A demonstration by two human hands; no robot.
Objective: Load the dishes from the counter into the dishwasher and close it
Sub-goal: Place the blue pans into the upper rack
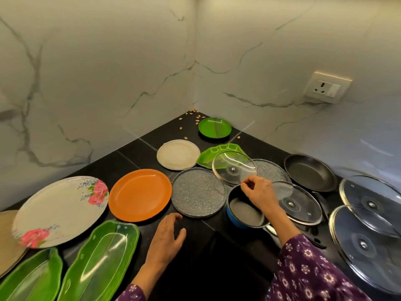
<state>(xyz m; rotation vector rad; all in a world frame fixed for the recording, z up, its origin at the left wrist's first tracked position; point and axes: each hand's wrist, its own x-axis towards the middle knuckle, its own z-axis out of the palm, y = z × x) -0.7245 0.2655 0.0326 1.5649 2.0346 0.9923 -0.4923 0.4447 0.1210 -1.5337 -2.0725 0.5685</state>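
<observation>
Black polished counter (134, 153) is running into a corner where two white veined marble walls (97, 72) are meeting; a socket (327, 88) is sitting on the right-hand wall. On this counter, two big glass lids (368, 198) are overlapping at the right edge. A floral plate (63, 209) and two green leaf trays (102, 257) are crowding the left, with an orange plate (140, 194), a speckled plate (198, 192), a black pan (309, 174) and a cream plate (178, 154) lying between. The right hand (259, 193) is pinching the rim of a small glass lid (234, 170), holding it tilted above a blue saucepan (245, 211). The left hand (167, 233) is lying open, fingers relaxed, gripping nothing, just beside the speckled plate. Bare counter is showing at the front between the arms and along the left wall. A few seeds (196, 118) are lying scattered in the corner.
</observation>
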